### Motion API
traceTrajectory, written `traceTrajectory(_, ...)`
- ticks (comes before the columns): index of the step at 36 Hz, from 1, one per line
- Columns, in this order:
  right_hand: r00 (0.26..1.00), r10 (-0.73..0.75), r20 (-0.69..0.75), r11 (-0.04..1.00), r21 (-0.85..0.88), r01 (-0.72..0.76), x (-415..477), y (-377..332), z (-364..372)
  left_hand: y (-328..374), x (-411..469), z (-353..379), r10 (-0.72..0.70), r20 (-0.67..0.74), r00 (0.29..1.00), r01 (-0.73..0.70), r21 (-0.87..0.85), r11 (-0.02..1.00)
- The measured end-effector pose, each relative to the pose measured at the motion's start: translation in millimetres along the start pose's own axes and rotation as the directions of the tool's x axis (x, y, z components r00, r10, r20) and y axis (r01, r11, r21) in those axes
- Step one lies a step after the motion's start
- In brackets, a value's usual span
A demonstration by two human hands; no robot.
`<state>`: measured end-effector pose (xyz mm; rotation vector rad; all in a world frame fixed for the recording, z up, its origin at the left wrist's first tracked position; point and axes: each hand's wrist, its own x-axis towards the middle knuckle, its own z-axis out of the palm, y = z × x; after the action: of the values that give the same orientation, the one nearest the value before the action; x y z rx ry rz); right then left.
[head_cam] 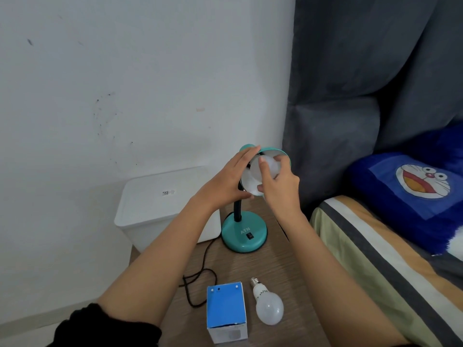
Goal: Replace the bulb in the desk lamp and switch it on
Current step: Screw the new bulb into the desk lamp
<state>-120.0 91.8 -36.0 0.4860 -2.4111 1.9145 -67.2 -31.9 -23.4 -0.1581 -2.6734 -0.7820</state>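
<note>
The left hand (225,182) steadies the teal metal lamp shade (275,152); the right hand (278,181) pinches the frosted white bulb (266,166) inside. It looks light, smooth and fragile, so grip around its widest part.

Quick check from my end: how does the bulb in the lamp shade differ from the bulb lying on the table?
The bulb in the shade sits inside the teal lamp head, gripped by the right hand; the bulb on the table lies loose on its side beside the blue box, untouched. The table bulb's screw base is exposed; the shade bulb's base is hidden. The left hand steadies the shade. Both have frosted white globes.
</note>
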Motion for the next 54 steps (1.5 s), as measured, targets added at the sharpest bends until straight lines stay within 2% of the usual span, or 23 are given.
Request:
traceTrajectory(5, 0.998, -0.022, 0.055, 1.0, -0.021, 0.023, 2.3, 0.4, -4.4, -1.3, -1.0, 0.2, 0.003, 0.001, 1.0, -0.003, 0.008, 1.0)
traceTrajectory(8, 0.998, -0.062, 0.022, 0.996, -0.058, 0.063, 4.3, 1.7, -5.4, -1.0, -0.3, 0.1, 0.003, 0.01, 1.0, -0.003, 0.011, 1.0)
traceTrajectory(14, 0.999, 0.004, -0.032, 0.998, -0.06, -0.005, 5.5, -0.9, -1.3, -2.7, -0.7, 0.0, -0.002, 0.008, 1.0, 0.002, 0.011, 1.0)
traceTrajectory(22, 0.994, -0.09, -0.056, 0.992, -0.091, 0.085, 7.4, 6.6, -0.4, -3.6, -0.8, 0.8, 0.01, -0.006, 1.0, -0.01, 0.009, 1.0)
traceTrajectory(28, 0.998, -0.05, -0.028, 0.998, -0.032, 0.049, 5.0, 5.9, -3.1, -4.2, 0.1, 4.0, 0.008, -0.016, 1.0, -0.008, 0.005, 1.0)
traceTrajectory(31, 1.0, 0.001, 0.009, 0.998, 0.064, -0.002, 6.7, 2.9, -6.0, -4.9, -0.5, 2.0, 0.005, -0.018, 1.0, -0.005, -0.005, 1.0)
traceTrajectory(35, 0.996, -0.088, 0.021, 0.994, -0.068, 0.089, 6.4, 6.4, -7.6, -5.1, -0.5, 2.7, 0.004, -0.021, 1.0, -0.004, -0.012, 1.0)
traceTrajectory(39, 0.999, -0.018, -0.045, 1.0, -0.026, 0.017, 7.6, 8.5, -4.1, -1.5, -0.6, 2.4, 0.014, -0.015, 1.0, -0.014, -0.011, 1.0)
traceTrajectory(43, 0.998, 0.044, -0.041, 0.995, -0.086, -0.047, 9.8, 7.6, -0.6, -3.4, -1.3, 2.2, 0.003, -0.024, 1.0, -0.004, -0.018, 1.0)
traceTrajectory(47, 0.999, -0.013, -0.034, 0.985, -0.171, 0.007, 10.2, 5.4, -3.7, -4.4, -0.7, 1.9, 0.005, -0.022, 1.0, -0.005, -0.012, 1.0)
traceTrajectory(51, 0.991, -0.123, -0.045, 0.989, -0.087, 0.119, 3.2, 9.0, -1.9, -1.4, -0.3, 2.8, -0.004, -0.008, 1.0, 0.004, -0.024, 1.0)
traceTrajectory(54, 0.995, -0.096, -0.04, 0.995, -0.024, 0.095, -0.2, 11.3, -1.0, -2.4, -0.1, 2.2, 0.002, -0.008, 1.0, -0.002, -0.013, 1.0)
